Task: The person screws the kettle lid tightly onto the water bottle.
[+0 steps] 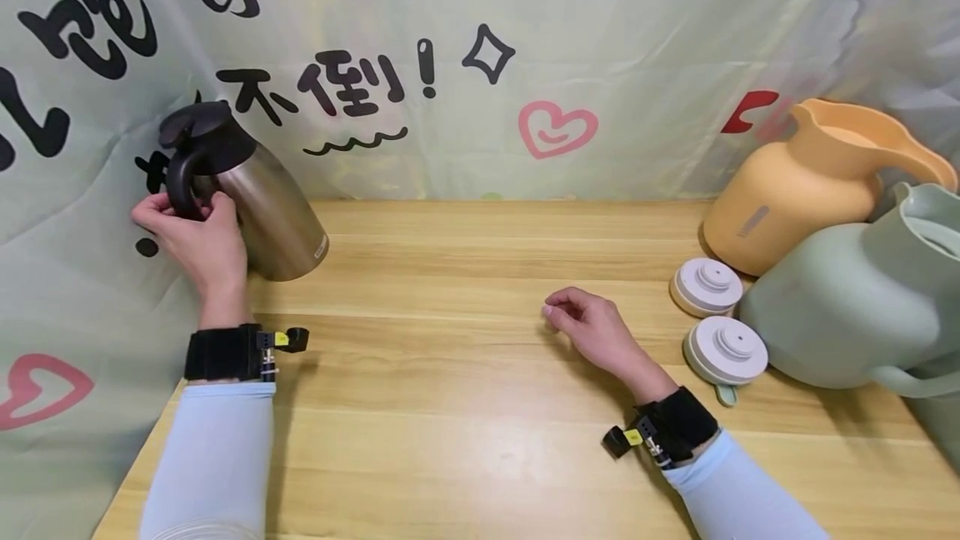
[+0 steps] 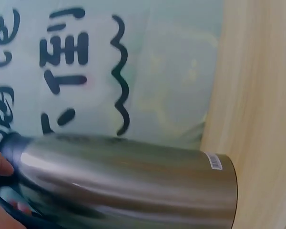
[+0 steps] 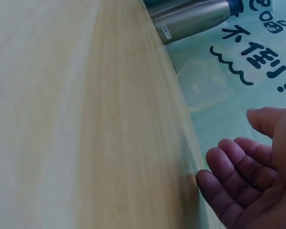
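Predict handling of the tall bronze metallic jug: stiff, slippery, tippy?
The tall bronze metallic jug is probably stiff, judging by its smooth, even wall. Its glossy body may slip, so the curved black handle, gripped by the left hand, looks safer. Pushed high up, it might tip, being taller than its base is wide.

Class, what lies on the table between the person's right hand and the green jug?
In the head view, a peach-rimmed lid and a green-tabbed lid lie between the right hand and the green jug.
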`<state>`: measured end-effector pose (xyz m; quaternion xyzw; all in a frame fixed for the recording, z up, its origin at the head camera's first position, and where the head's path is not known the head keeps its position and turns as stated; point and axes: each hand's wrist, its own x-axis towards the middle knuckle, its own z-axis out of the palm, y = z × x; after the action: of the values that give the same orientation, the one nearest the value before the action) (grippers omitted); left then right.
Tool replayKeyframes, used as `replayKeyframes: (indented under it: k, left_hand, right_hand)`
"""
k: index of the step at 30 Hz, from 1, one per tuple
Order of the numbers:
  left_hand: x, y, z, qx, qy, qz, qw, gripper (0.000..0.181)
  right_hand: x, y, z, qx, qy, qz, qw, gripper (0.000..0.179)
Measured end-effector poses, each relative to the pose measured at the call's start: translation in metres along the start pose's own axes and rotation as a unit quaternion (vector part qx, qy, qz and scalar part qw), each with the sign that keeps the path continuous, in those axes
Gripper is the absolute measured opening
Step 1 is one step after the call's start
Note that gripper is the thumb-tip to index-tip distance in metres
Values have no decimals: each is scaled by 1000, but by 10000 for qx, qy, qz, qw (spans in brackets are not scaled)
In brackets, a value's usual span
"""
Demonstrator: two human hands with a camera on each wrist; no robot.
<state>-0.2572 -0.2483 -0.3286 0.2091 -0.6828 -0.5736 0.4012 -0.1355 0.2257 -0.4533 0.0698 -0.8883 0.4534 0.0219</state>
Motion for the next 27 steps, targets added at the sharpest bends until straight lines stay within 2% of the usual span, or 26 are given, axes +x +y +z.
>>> replayKeyframes:
  k: [4, 7, 8, 10, 12, 13, 14, 16, 18, 20, 21, 23, 25, 27]
  left_hand:
    - [-23, 5, -3, 601, 249, 692, 9955, 52]
    - [-44, 7, -1, 592, 242, 1224, 9904, 44]
    - [-52, 8, 0, 488, 77, 1303, 9902, 40]
    - [-68, 9, 3, 350, -454, 1360, 9891, 34]
    - [-84, 10, 6, 458, -1253, 1261, 9830, 31]
    - [-91, 10, 7, 624, -1680, 1189, 9766, 30]
    - [-98, 10, 9, 782, -2136, 1152, 9670, 30]
    - [-109, 9, 11, 1206, -3000, 1142, 9394, 31]
    - [-118, 8, 15, 1596, -3772, 1193, 9044, 30]
    - [-126, 5, 19, 1861, -4401, 1287, 8690, 29]
    - [-130, 4, 21, 1960, -4669, 1319, 8521, 29]
    - [-138, -1, 26, 2046, -5073, 1406, 8252, 29]
    - [-146, -5, 29, 2085, -5358, 1468, 8049, 28]
    - [-153, -9, 31, 2091, -5563, 1569, 7888, 28]
  right_hand:
    - [0, -1, -2, -173, -4, -56, 9998, 24]
    - [0, -2, -6, -392, 16, -75, 9992, 27]
    - [-1, -3, -8, -472, 26, -89, 9988, 29]
    - [-2, -4, -14, -653, 48, -122, 9978, 30]
    - [-3, -6, -21, -842, 89, -195, 9962, 31]
    - [-3, -7, -25, -965, 121, -235, 9950, 32]
    - [-4, -9, -31, -1087, 153, -270, 9936, 32]
    - [-5, -13, -43, -1332, 229, -332, 9903, 33]
    - [-8, -19, -57, -1568, 276, -317, 9867, 34]
    - [-11, -25, -71, -1729, 298, -287, 9841, 36]
    - [-13, -28, -78, -1830, 327, -297, 9821, 37]
    - [-17, -34, -91, -2033, 382, -330, 9778, 38]
    - [-21, -39, -104, -2246, 457, -376, 9726, 39]
    - [-25, -43, -118, -2531, 557, -464, 9647, 41]
